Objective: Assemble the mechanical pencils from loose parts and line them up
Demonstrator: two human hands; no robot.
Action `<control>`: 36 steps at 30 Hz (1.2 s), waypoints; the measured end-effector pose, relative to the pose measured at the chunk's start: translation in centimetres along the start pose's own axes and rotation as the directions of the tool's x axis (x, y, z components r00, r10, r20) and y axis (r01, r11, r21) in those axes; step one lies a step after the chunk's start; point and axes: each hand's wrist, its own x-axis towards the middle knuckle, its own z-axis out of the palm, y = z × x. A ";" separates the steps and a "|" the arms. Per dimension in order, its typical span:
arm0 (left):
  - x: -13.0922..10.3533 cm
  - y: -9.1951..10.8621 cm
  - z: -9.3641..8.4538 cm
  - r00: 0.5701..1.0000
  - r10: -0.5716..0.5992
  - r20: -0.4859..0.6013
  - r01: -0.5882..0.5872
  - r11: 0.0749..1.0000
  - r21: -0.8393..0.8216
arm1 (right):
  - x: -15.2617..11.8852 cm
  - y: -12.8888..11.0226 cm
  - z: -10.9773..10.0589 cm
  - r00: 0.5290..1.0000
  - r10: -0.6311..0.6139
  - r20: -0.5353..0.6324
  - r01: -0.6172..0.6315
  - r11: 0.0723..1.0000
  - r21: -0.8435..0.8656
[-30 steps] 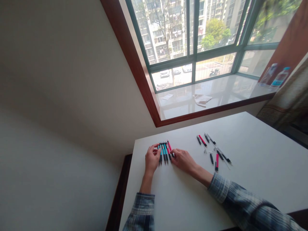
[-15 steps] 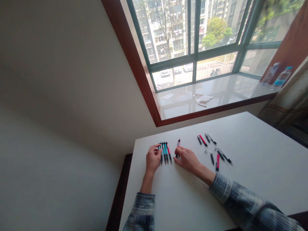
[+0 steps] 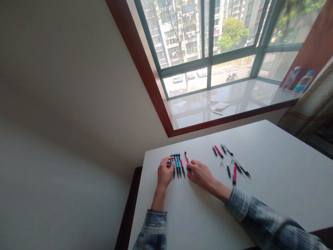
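Note:
A row of pens with turquoise and pink barrels and black grips lies side by side on the white table [image 3: 205,215]; a turquoise pen [image 3: 176,163] and a pink pen [image 3: 181,165] show in it. My left hand [image 3: 165,172] rests at the row's left end, fingers bent and apart, partly covering the leftmost pens. Just right of the row, my right hand [image 3: 200,174] pinches the lower part of another pink pen [image 3: 186,157]. That pen lies slightly tilted, a small gap from the row, its grip hidden by the fingers.
Loose pen parts lie farther right: pink barrels [image 3: 219,150], black grips [image 3: 228,171] and thin clear refills [image 3: 241,167]. Behind the table a window sill [image 3: 192,118] holds a crumpled cloth [image 3: 218,107] and a plastic bottle [image 3: 304,82]. A wall stands at left.
My right hand has brought the pink pen leftward, closer to the row, and more of its barrel shows. My left hand stays at the row's left end.

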 end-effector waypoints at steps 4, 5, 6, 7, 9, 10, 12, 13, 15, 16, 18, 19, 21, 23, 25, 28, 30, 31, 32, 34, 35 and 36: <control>0.0 0.0 0.0 1.000 0.001 0.004 -0.001 1.000 0.005 | 0.0 -0.2 0.3 1.000 0.015 -0.016 -0.015 1.000 0.004; 0.0 0.0 -0.1 1.000 0.002 0.005 -0.002 1.000 0.005 | 0.0 -0.2 0.4 1.000 0.020 -0.012 -0.020 1.000 0.006; 0.0 0.0 -0.1 1.000 0.004 0.007 -0.004 1.000 0.004 | 0.0 -0.2 0.4 1.000 0.026 -0.008 -0.026 1.000 0.011; -0.1 0.0 -0.1 1.000 0.007 0.008 -0.007 1.000 0.003 | 0.0 -0.2 0.4 0.999 0.032 -0.005 -0.032 0.999 0.019; -0.1 -0.1 -0.1 1.000 0.012 0.009 -0.012 1.000 0.001 | 0.1 -0.3 0.4 0.999 0.038 -0.002 -0.038 0.999 0.037; -0.1 -0.1 -0.1 1.000 0.013 0.011 -0.013 1.000 0.001 | 0.1 -0.3 0.4 0.999 0.038 -0.002 -0.038 0.998 0.042; -0.1 -0.2 -0.1 1.000 0.014 0.015 -0.014 1.000 0.003 | 0.1 -0.4 0.4 1.000 0.031 0.001 -0.031 0.999 0.042; -0.1 -0.2 -0.1 1.000 0.014 0.016 -0.014 1.000 0.004 | 0.0 -0.5 0.4 1.000 0.024 0.005 -0.024 0.999 0.038; -0.1 -0.3 0.0 1.000 0.013 0.015 -0.013 1.000 0.004 | 0.0 -0.5 0.3 1.000 0.014 0.012 -0.014 0.999 0.031; -0.1 -0.3 0.0 1.000 0.013 0.015 -0.013 1.000 0.004 | -0.1 -0.5 0.3 1.000 0.008 0.013 -0.008 0.999 0.032; -0.1 -0.3 0.0 1.000 0.012 0.016 -0.013 1.000 0.004 | -0.2 -0.5 0.3 1.000 -0.005 0.008 0.004 0.999 0.044; -0.1 -0.3 0.0 1.000 0.013 0.016 -0.013 1.000 0.004 | -0.2 -0.5 0.3 1.000 -0.011 0.001 0.011 0.999 0.053; -0.1 -0.3 0.0 1.000 0.015 0.016 -0.015 1.000 0.003 | -0.2 -0.5 0.4 1.000 -0.023 -0.013 0.024 0.997 0.070; -0.1 -0.3 0.0 1.000 0.013 0.014 -0.013 1.000 0.001 | -0.3 -0.5 0.4 0.999 -0.032 -0.022 0.033 0.996 0.078; -0.2 -0.2 -0.1 1.000 0.009 0.015 -0.009 1.000 0.001 | -0.3 -0.5 0.5 0.999 -0.038 -0.030 0.040 0.996 0.080; -0.2 -0.1 -0.1 1.000 0.006 0.020 -0.006 1.000 0.006 | -0.3 -0.5 0.6 0.998 -0.042 -0.049 0.046 0.995 0.091; -0.2 0.0 -0.2 1.000 0.005 0.023 -0.005 1.000 0.008 | -0.4 -0.4 0.7 0.997 -0.045 -0.057 0.051 0.993 0.102; -0.2 0.0 -0.1 1.000 0.004 0.025 -0.004 1.000 0.008 | -0.4 -0.3 0.7 0.997 -0.048 -0.059 0.054 0.993 0.109; -0.2 0.1 -0.1 1.000 0.003 0.027 -0.003 1.000 0.009 | -0.4 -0.3 0.8 0.997 -0.050 -0.060 0.057 0.992 0.115; -0.2 0.0 -0.1 1.000 0.001 0.030 -0.001 1.000 0.007 | -0.4 -0.2 0.9 0.997 -0.055 -0.062 0.062 0.990 0.126; -0.2 0.0 -0.1 1.000 0.001 0.029 -0.001 1.000 0.006 | -0.4 -0.1 0.9 0.996 -0.057 -0.064 0.065 0.989 0.131; -0.2 0.0 -0.1 1.000 0.001 0.029 -0.001 1.000 0.005 | -0.4 -0.1 0.9 0.996 -0.059 -0.067 0.068 0.989 0.134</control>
